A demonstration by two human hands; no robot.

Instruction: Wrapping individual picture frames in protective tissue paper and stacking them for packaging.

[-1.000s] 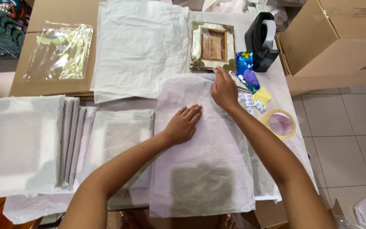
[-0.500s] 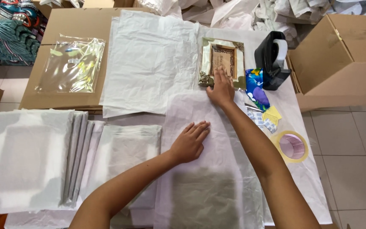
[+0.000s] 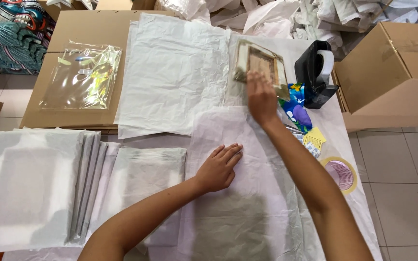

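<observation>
My left hand (image 3: 220,167) lies flat, fingers apart, on a sheet of white tissue paper (image 3: 247,203) spread in front of me. My right hand (image 3: 261,99) reaches forward and grips the near edge of a small ornate picture frame (image 3: 260,65), which tilts up off the table. The hand is blurred and covers the frame's near side.
A black tape dispenser (image 3: 318,72) stands right of the frame, with a blue patterned item (image 3: 296,110) and a tape roll (image 3: 340,175) nearer. Wrapped white parcels (image 3: 30,186) sit at left. More tissue (image 3: 170,72), a clear plastic bag (image 3: 81,77) and cardboard boxes (image 3: 393,72) lie around.
My right hand moved forward from the tissue sheet's top edge to the picture frame and took hold of it; the frame now tilts up. My left hand stayed on the sheet.
</observation>
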